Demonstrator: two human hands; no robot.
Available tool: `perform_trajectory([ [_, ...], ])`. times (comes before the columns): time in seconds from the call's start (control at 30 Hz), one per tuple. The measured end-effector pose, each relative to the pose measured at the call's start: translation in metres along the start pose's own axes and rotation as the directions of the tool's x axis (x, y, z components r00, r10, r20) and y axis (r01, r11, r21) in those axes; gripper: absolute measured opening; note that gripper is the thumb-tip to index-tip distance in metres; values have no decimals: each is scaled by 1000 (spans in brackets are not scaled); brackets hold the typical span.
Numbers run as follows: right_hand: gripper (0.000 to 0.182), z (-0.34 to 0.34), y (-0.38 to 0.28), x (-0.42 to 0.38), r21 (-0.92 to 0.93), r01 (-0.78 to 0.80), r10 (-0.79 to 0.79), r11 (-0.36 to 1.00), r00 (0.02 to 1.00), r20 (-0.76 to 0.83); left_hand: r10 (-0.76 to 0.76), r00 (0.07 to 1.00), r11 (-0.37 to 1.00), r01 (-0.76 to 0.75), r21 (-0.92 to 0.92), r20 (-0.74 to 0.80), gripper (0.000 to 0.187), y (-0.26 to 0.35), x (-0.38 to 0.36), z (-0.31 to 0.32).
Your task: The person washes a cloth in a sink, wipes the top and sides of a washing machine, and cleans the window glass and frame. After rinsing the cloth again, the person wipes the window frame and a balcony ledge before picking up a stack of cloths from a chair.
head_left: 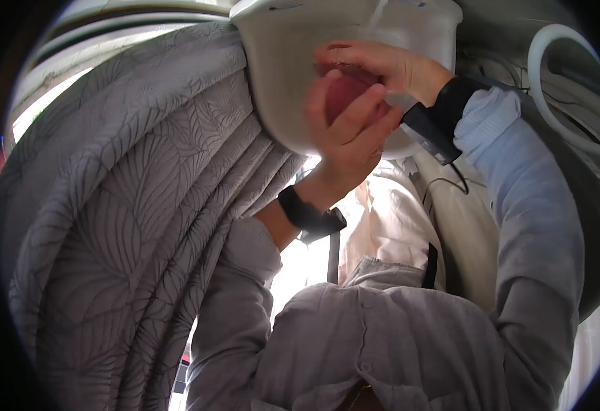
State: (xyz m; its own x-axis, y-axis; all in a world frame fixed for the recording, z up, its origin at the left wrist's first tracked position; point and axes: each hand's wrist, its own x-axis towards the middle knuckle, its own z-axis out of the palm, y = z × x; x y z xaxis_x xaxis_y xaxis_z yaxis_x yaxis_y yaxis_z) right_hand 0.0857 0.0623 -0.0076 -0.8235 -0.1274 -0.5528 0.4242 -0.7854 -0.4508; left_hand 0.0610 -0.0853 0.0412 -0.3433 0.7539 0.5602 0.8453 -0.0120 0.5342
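Observation:
A dark red, rounded object [346, 96] is held between my two hands, over the white basin [279, 103]. My left hand [346, 130] has its fingers wrapped round it from below. From above and the right, my right hand [375, 63] curls over its top edge. Slight blur hides the object's exact shape. Black bands with small devices are strapped on both wrists.
A grey leaf-patterned curtain [128, 205] hangs in folds along the left. At the upper right a white hose [550, 103] curves down beside a dark surface. A thin black cable [463, 183] runs from the device near my right wrist.

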Motion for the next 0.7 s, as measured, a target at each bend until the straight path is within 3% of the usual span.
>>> perform_trajectory([
  [0.07, 29, -7, -2, 8, -224, -119, 128, 967, 992, 24, 108, 994, 994, -108, -3, 1, 27, -10, -20, 9],
  [0.17, 23, 16, -15, -7, -581, -169, 160, 796, 985, -68, 235, 968, 972, -232, -39, 91, 22, -14, -41, 13],
  [0.2, 24, 17, -15, -8, -624, -175, 156, 762, 984, -86, 328, 942, 945, -326, -32, 74, 21, -17, -43, 18],
  [0.3, 25, 17, -11, -6, -723, -156, 122, 673, 988, -100, 399, 912, 917, -396, -52, 97, 24, -22, -45, 30],
  [0.47, 24, 5, 7, 6, -844, -76, 32, 530, 997, -70, 485, 802, 838, -540, 77, 348, 19, -19, -44, 40],
  [0.6, 17, 5, 28, 11, -972, -46, -122, 231, 990, -76, 501, 656, 794, -608, 1, 565, 23, -21, -56, 56],
  [0.67, 15, 8, 33, 12, -991, -75, -132, 110, 987, -90, 480, 706, 846, -529, -63, 521, 25, -26, -62, 65],
  [0.7, 15, 10, 34, 12, -995, -90, -137, 40, 986, -95, 487, 688, 839, -539, -70, 538, 26, -30, -67, 67],
])
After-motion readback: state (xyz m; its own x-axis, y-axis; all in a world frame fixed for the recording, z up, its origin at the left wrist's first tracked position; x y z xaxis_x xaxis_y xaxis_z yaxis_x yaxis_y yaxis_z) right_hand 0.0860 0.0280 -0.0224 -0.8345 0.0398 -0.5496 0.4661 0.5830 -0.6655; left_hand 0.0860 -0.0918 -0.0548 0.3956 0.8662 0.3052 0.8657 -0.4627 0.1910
